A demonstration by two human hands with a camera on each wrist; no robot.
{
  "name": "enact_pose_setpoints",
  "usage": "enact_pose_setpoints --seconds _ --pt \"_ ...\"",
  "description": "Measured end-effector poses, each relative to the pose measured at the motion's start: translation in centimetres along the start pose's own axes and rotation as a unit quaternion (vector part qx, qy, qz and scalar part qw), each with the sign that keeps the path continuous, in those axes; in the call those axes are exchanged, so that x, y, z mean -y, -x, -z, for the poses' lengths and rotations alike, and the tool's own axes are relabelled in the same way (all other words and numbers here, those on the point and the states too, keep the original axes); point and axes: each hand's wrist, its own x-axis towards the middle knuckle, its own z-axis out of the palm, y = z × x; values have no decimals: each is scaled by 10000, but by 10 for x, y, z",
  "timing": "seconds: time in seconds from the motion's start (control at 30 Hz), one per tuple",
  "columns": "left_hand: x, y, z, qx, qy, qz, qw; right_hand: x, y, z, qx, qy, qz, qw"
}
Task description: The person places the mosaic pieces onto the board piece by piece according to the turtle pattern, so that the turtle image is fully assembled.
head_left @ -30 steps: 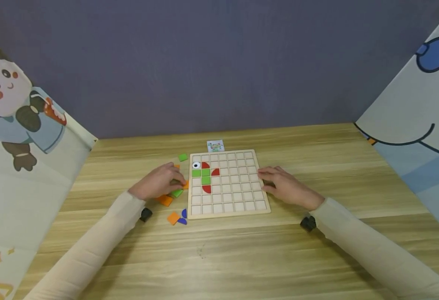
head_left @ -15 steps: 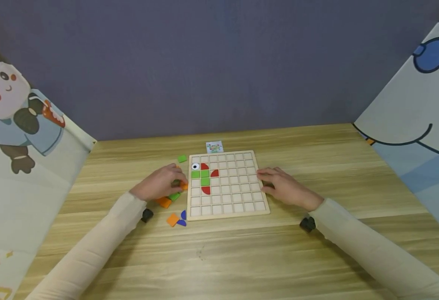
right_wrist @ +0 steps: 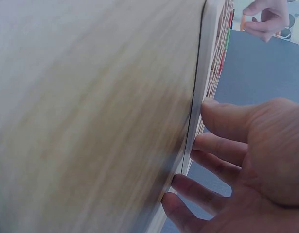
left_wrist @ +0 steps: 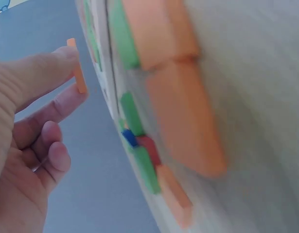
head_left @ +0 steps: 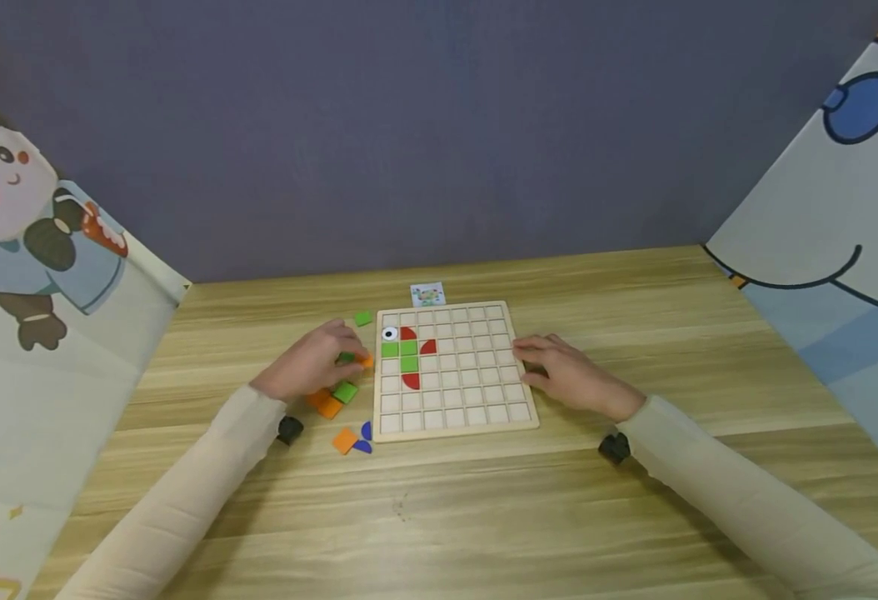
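Observation:
My left hand (head_left: 315, 362) pinches an orange tile (left_wrist: 77, 68) between thumb and index finger, held up off the table just left of the wooden grid board (head_left: 476, 375). My right hand (head_left: 572, 372) rests its fingertips on the board's right edge, thumb and fingers spread along the rim in the right wrist view. Set in the board's left columns are a white eye tile (head_left: 390, 333), several green squares (head_left: 409, 364) and several red quarter-round tiles (head_left: 411, 381). Loose orange tiles (head_left: 324, 404) and a green tile (head_left: 345, 392) lie under and beside my left hand.
A small picture card (head_left: 427, 294) lies behind the board. Near the board's front left corner are an orange square (head_left: 345, 441) and blue curved pieces (head_left: 363, 447). One green tile (head_left: 363, 318) lies by the far left corner. A dark wall (head_left: 439, 142) stands behind the table.
My left hand has risen slightly from the loose tiles with the orange tile pinched, uncovering more of the green and orange pieces beneath. The right hand stays at the board's edge.

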Motion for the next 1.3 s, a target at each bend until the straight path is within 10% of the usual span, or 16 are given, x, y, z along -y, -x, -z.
enact_pose_setpoints --seconds 0.47,1.3 --pt "-35 -41 -6 -397 -77 -1219 9917 -1 -1 0 -84 51 2 10000" --pt "-63 -72 -20 707 -335 -371 9962 -3 -1 -2 -137 127 167 9997"
